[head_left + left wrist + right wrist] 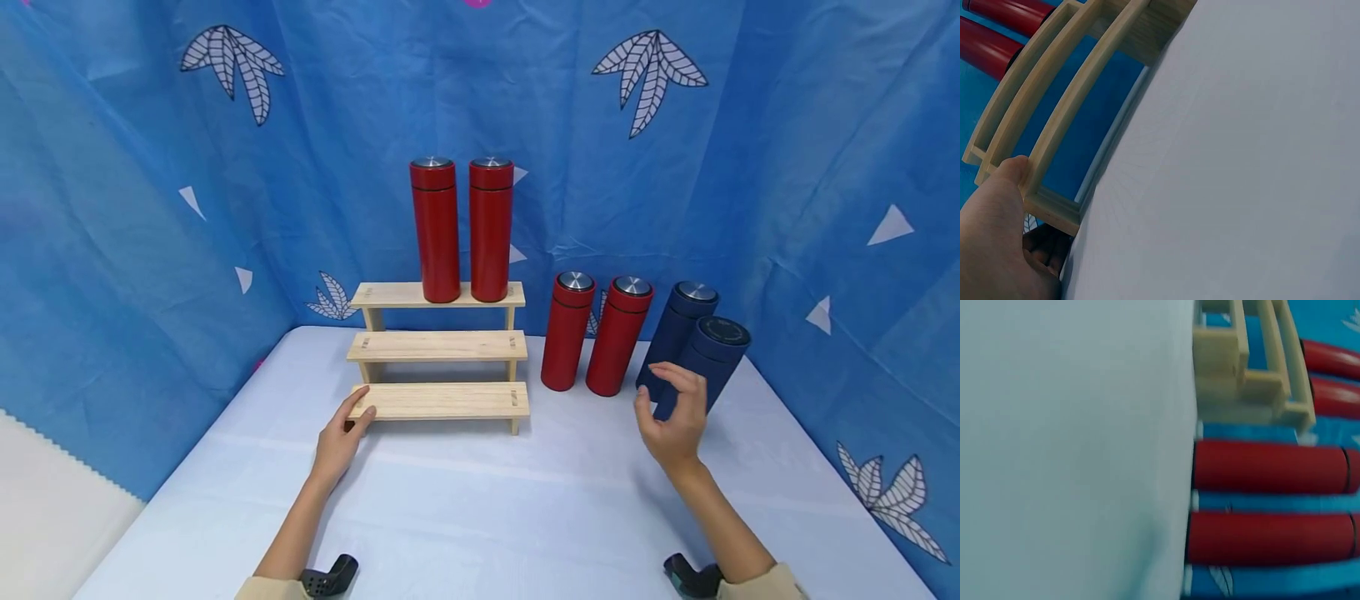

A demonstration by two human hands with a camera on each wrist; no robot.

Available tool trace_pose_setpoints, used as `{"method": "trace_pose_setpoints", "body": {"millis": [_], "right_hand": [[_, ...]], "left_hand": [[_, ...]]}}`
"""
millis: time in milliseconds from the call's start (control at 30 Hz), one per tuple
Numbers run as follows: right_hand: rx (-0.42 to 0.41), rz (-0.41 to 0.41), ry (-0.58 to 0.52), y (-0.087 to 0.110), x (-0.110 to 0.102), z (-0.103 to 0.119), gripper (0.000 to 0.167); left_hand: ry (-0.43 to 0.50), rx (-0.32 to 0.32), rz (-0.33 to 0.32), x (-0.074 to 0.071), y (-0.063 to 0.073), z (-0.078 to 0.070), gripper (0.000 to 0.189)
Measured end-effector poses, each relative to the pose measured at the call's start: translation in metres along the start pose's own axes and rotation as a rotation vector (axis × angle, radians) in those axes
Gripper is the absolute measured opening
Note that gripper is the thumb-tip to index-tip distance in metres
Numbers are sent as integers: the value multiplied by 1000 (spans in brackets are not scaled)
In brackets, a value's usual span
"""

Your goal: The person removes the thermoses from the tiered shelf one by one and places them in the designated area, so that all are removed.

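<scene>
My left hand [338,443] grips the left end of the lowest step of a three-step wooden display stand [442,402]. In the left wrist view its thumb [1015,167] presses the step's edge and the other fingers are partly hidden. My right hand [677,421] is raised with curved fingers and a gap to the thumb, nothing held. It overlaps two dark blue thermos bottles [718,354] in the head view, one leaning in front of the other [678,321]. Two red thermos bottles [567,333] [619,337] stand left of it.
On the top step stand two more red thermos bottles [435,233] [491,233]. A white cloth covers the table [480,517]. Blue patterned curtains [337,125] hang behind and at both sides.
</scene>
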State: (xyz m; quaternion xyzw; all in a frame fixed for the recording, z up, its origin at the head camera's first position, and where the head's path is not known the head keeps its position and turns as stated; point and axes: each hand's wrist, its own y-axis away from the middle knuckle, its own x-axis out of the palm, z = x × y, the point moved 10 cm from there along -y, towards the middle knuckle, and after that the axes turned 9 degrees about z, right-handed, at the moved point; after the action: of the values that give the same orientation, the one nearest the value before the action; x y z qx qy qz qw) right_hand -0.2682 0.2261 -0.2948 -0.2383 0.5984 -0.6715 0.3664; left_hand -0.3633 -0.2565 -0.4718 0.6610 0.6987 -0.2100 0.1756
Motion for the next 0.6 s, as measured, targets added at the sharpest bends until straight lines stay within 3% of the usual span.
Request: {"method": "trace_pose_setpoints", "body": {"millis": [200, 367, 500, 600], "right_hand": [[91, 228, -119, 9, 74, -22, 24], [129, 408, -252, -4, 139, -28, 18], [66, 452, -284, -28, 173, -25, 13], [70, 439, -260, -54, 189, -30, 12]], "left_hand": [[-1, 2, -1, -1, 0, -2, 57], [5, -3, -1, -3, 1, -1, 57], [2, 6, -4, -2, 1, -1, 57], [2, 12, -3, 0, 0, -2, 56]]}}
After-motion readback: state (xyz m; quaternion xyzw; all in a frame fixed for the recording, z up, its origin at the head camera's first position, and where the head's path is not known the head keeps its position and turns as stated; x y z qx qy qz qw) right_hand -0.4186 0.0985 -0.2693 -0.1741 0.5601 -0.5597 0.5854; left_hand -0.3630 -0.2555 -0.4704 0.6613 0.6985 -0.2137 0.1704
